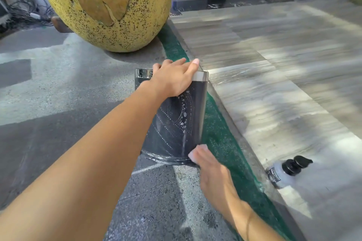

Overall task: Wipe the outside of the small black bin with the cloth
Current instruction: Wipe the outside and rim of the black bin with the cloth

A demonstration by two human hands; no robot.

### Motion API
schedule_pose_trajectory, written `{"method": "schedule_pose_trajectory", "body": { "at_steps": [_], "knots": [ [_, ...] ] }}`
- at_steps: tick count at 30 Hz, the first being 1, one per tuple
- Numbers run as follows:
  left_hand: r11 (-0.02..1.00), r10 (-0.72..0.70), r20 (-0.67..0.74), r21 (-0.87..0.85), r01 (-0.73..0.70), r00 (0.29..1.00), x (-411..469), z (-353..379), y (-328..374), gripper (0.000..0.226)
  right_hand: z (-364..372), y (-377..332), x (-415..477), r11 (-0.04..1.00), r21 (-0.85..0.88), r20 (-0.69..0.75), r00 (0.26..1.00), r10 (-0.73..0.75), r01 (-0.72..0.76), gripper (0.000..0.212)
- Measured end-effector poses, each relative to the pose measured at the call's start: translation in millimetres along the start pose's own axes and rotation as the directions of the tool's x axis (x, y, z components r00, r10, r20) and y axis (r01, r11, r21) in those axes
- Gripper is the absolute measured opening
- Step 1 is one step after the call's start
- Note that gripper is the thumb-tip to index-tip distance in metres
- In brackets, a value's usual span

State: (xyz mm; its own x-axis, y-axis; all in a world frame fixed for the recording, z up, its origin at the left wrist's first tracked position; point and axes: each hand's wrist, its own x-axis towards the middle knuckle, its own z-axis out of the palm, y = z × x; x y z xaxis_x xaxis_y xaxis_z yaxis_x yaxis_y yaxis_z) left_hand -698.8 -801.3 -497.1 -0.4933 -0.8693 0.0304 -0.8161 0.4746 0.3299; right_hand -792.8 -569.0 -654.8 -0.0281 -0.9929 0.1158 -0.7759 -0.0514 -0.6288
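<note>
The small black bin (pixel 176 123) with a shiny chrome rim lies tilted over the ground, its open end away from me and its base toward me. Soap suds streak its dark side. My left hand (pixel 174 80) grips the rim end, fingers wrapped over the chrome band. My right hand (pixel 211 172) is at the bin's lower right edge by the base, pressing a small pale cloth (pixel 197 151) against the side. Most of the cloth is hidden under my fingers.
A big yellow speckled pot (pixel 109 6) stands just beyond the bin. A green strip (pixel 221 139) runs along a raised grey marble step (pixel 274 84) on the right. A pump bottle with a black top (pixel 284 170) lies on that step. Grey concrete (pixel 49 84) spreads left.
</note>
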Motion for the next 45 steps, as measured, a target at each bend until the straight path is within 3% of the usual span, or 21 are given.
{"method": "schedule_pose_trajectory", "body": {
  "at_steps": [4, 5, 7, 10, 14, 18, 22, 27, 32, 34, 36, 38, 40, 42, 45],
  "knots": [
    [0.999, 0.046, 0.05, 0.015, -0.047, 0.998, 4.6, 4.5, 16.0, 0.072, 5.1, 8.0, -21.3, 1.0, 0.01, -0.003, 1.0, 0.01, -0.01, 0.075],
    [0.997, 0.077, 0.053, -0.028, -0.076, 0.996, 3.0, 3.5, 18.0, 0.07, -2.6, 6.1, -17.6, 0.996, 0.081, -0.036, 0.998, 0.051, -0.048, 0.071],
    [0.984, 0.158, 0.03, -0.088, -0.155, 0.987, -2.6, 2.0, 13.4, 0.064, -22.8, 4.7, -2.2, 0.97, 0.209, -0.171, 0.972, 0.159, -0.122, 0.057],
    [0.967, 0.252, 0.014, 0.028, -0.252, 0.968, -9.0, 5.8, -1.0, 0.057, -60.4, -4.2, 44.1, 0.979, 0.166, -0.461, 0.868, 0.186, -0.122, 0.047],
    [0.97, 0.238, -0.019, 0.058, -0.237, 0.971, -8.5, 11.0, -1.5, 0.054, -102.7, -15.2, 96.2, 0.979, 0.186, -0.623, 0.761, 0.18, -0.079, 0.045],
    [0.982, 0.183, -0.026, 0.061, -0.181, 0.983, -9.6, 8.2, -6.0, 0.054, -105.2, -21.0, 115.0, 1.0, 0.015, -0.56, 0.828, 0.004, 0.006, 0.05],
    [0.992, 0.119, -0.024, 0.051, -0.117, 0.993, -13.1, 6.8, -2.7, 0.054, -85.3, -13.1, 101.6, 1.0, 0.002, -0.467, 0.884, 0.014, -0.015, 0.053],
    [1.0, -0.022, -0.026, -0.015, 0.022, 0.999, -7.5, 3.6, -4.7, 0.057, -40.8, 8.6, 38.7, 0.998, -0.069, -0.135, 0.991, -0.01, 0.0, 0.049],
    [0.999, -0.053, 0.014, -0.013, 0.053, 0.999, -3.4, 5.8, 7.5, 0.06, -19.8, 38.2, -11.5, 0.987, -0.149, 0.069, 0.997, -0.046, 0.056, 0.047],
    [1.0, -0.003, 0.012, -0.031, 0.004, 1.0, -7.1, 10.2, 12.8, 0.059, -26.2, 38.4, -12.5, 0.982, -0.19, 0.027, 1.0, 0.006, -0.001, 0.043],
    [0.994, 0.075, 0.012, -0.082, -0.073, 0.997, -12.4, 10.8, 11.9, 0.056, -44.8, 22.0, 0.8, 0.997, -0.056, -0.071, 0.997, 0.042, -0.046, 0.041],
    [0.981, 0.162, 0.007, -0.104, -0.161, 0.987, -17.5, 6.9, 5.8, 0.053, -66.2, 7.7, 25.9, 0.997, 0.028, -0.25, 0.965, 0.076, -0.071, 0.051],
    [0.974, 0.218, -0.004, -0.061, -0.217, 0.976, -21.0, 4.8, -1.6, 0.052, -91.1, -5.7, 59.8, 1.0, 0.003, -0.412, 0.911, 0.024, -0.025, 0.049],
    [0.977, 0.213, -0.007, 0.009, -0.213, 0.977, -24.0, 6.9, -7.8, 0.051, -111.2, -21.5, 93.0, 0.999, -0.025, -0.517, 0.855, -0.032, 0.022, 0.046],
    [0.985, 0.169, -0.022, 0.046, -0.168, 0.985, -29.8, 8.5, -14.4, 0.049, -121.2, -35.2, 125.8, 0.998, -0.063, -0.524, 0.851, -0.031, -0.002, 0.05]
  ]
}}
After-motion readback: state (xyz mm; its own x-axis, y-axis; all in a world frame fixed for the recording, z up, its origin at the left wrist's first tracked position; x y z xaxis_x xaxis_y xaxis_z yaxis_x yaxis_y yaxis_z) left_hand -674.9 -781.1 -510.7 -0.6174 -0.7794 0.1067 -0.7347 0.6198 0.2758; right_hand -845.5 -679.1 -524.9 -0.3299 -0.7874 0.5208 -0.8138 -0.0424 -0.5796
